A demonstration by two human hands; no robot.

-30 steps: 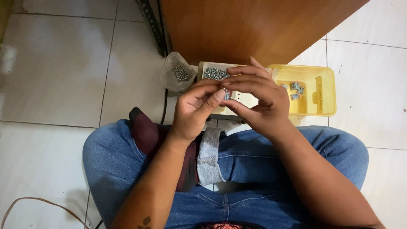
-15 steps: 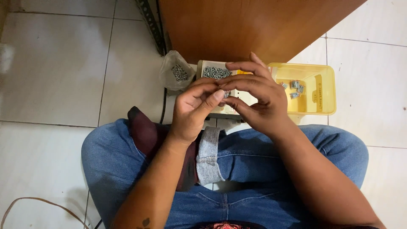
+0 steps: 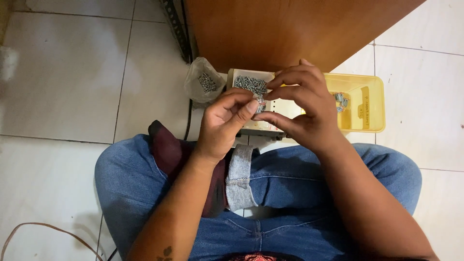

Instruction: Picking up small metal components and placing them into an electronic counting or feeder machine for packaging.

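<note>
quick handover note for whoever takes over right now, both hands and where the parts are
Left hand: fingers pinch a small silvery metal part at chest height.
Right hand: fingers meet the same part from the other side.
Parts: a pale open box of small grey screws lies on the tiled floor ahead; a clear plastic bag of screws sits to its left; a yellow plastic tray with a few metal pieces sits to its right.
Done: one part in hand.
Left: cannot tell.

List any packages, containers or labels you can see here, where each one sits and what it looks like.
Clear plastic bag: on the tiled floor, left of the boxes, crumpled, small grey screws inside.
Pale box: behind the hands, rectangular, grey screws piled in it.
Yellow plastic tub: to the right, rectangular, translucent, a few metal parts inside.
Label: narrow yellow strip on the tub's floor.
</note>
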